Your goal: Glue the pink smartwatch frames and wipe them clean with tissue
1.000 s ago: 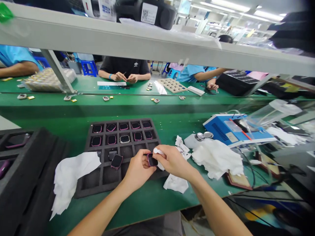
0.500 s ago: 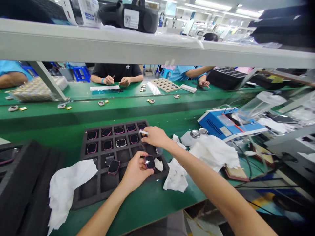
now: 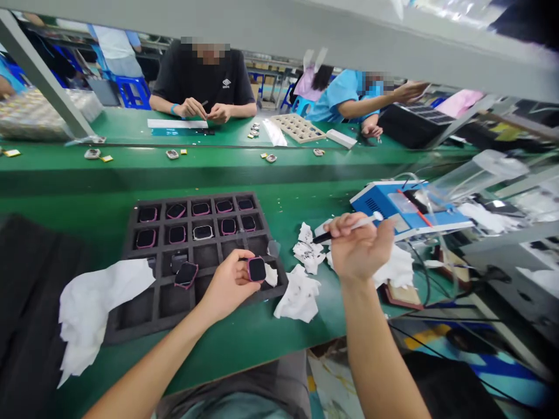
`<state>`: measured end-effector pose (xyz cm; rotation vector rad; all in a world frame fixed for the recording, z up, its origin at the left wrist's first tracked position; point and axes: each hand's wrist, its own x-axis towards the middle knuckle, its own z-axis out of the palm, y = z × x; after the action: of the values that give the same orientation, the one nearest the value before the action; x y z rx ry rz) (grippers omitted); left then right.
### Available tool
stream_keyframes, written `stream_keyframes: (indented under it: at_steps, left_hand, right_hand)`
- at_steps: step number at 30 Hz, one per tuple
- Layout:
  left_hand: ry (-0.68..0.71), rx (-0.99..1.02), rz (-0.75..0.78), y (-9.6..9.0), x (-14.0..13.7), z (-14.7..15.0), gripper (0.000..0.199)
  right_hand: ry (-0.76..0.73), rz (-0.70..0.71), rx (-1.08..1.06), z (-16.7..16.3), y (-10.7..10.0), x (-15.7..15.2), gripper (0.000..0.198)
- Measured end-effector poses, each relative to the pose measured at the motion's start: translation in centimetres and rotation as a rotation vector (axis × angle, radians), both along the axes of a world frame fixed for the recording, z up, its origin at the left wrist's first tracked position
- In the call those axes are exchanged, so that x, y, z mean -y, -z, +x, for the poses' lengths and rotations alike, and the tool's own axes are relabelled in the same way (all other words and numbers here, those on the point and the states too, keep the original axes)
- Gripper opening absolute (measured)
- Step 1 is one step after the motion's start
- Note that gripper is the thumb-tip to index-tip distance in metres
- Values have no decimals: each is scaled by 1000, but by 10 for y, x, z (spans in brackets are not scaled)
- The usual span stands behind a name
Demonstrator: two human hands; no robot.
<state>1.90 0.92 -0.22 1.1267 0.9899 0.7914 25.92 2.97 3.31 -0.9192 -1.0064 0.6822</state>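
My left hand (image 3: 231, 283) pinches a pink-rimmed smartwatch (image 3: 256, 269) by its edge, dark screen facing up, above the right part of a black foam tray (image 3: 168, 314). Fingers of my right hand (image 3: 358, 247) are curled around a slim pen-like tool (image 3: 349, 226), black at one end and whitish at the other, held up right of the tray; its exact kind is unclear. Several smartwatches fill the tray's two far rows, among them a silver-rimmed one (image 3: 202, 232). Another pink watch (image 3: 186, 274) lies tilted across a divider in a nearer row.
White cloth (image 3: 105, 291) drapes over the tray's left side. Crumpled, stained wipes (image 3: 298, 294) lie to its right. Behind my right hand stands a blue machine (image 3: 393, 206) with cables. Watch parts line the raised green ledge (image 3: 218, 166); co-workers sit beyond, under an overhead shelf (image 3: 262, 35).
My right hand has moved right, away from the tray's far right corner, and turned palm up with the tool. My left hand still holds the watch. The camera view has shifted.
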Motion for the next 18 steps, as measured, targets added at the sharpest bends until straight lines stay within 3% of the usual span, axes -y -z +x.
stream_keyframes:
  at_steps: [3,6,11,18]
  left_hand:
    - [-19,-22,-20,-2,0,2,49]
    - [-40,-32,-40,-2,0,4,48]
    - [-50,-33,-80,1,-2,8,47]
    - [-44,-51,-96,0,-5,11,43]
  right_hand:
    - [-150,15,-141,-17,-30,2,68]
    - [-383,25,-236,-35,-38,-2,74]
    - [-538,-28,-344,-39,-15,-9,77]
    - [-669,45,-427,-22,8,-12,72]
